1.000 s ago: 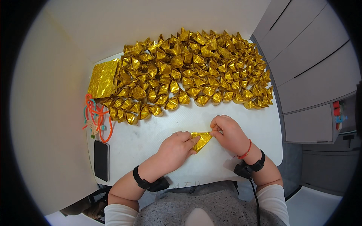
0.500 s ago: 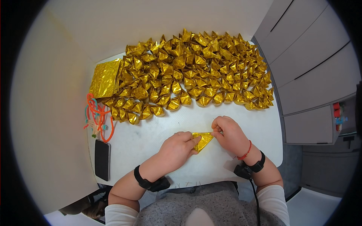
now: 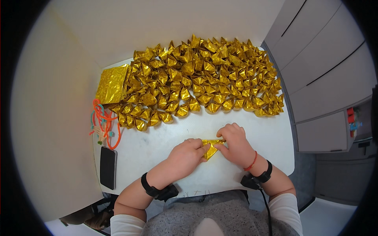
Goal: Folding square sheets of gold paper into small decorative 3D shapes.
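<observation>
A folded sheet of gold foil paper (image 3: pixel 210 150), its lower part tapering to a point, lies on the white table between my hands. My left hand (image 3: pixel 186 156) is closed over its left side, thumb and fingers pressing on the paper. On the other side, my right hand (image 3: pixel 235 144) pinches the upper right corner, its thumb against the foil and its index finger curled above. Beyond the hands spreads a large cluster of folded gold paper ingots (image 3: pixel 185 94). Hands cover parts of the sheet's edges.
A stack of flat gold foil sheets (image 3: pixel 112 83) lies at the table's far left. Nearer are tangled orange and teal cords (image 3: pixel 105 122) and a dark phone (image 3: pixel 108 167). Walls border the left and back; grey cabinets (image 3: pixel 327 78) stand on the right.
My right hand has shifted slightly left and its thumb has moved in onto the foil sheet. The left hand keeps its hold. The whole view has shifted a little.
</observation>
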`<state>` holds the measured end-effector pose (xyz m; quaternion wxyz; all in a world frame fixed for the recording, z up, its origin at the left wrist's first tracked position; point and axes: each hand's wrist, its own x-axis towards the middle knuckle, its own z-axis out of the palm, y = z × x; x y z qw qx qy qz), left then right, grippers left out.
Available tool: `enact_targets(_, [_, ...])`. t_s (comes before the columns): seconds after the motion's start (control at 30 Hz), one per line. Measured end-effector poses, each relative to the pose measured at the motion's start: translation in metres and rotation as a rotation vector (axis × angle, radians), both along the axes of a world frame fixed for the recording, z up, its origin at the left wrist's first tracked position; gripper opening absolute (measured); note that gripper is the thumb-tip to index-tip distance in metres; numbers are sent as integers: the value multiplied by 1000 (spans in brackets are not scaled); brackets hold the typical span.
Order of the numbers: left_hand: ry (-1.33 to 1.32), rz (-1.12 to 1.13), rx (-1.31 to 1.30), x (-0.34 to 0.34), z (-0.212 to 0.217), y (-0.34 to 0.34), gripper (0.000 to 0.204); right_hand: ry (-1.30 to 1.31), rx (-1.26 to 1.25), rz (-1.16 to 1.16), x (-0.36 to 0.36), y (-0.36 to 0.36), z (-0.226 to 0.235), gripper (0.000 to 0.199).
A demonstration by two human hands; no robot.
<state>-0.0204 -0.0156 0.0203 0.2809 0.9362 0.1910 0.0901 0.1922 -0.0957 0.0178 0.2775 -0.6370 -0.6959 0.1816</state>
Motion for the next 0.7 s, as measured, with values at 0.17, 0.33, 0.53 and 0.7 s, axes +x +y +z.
enact_targets(0.17, [27, -17, 17, 1, 4, -1, 44, -131, 4, -129, 0, -1, 1, 37])
enact_targets(0.33, [46, -10, 21, 1, 3, -1, 43, -190, -73, -175, 11, 0, 2, 35])
enact_targets(0.53, [36, -12, 4, 2, 6, 0, 43, -188, -124, -170, 27, 0, 6, 30])
enact_targets(0.7, [24, -12, 10, 1, 5, -1, 43, -160, -126, -153, 35, 0, 6, 26])
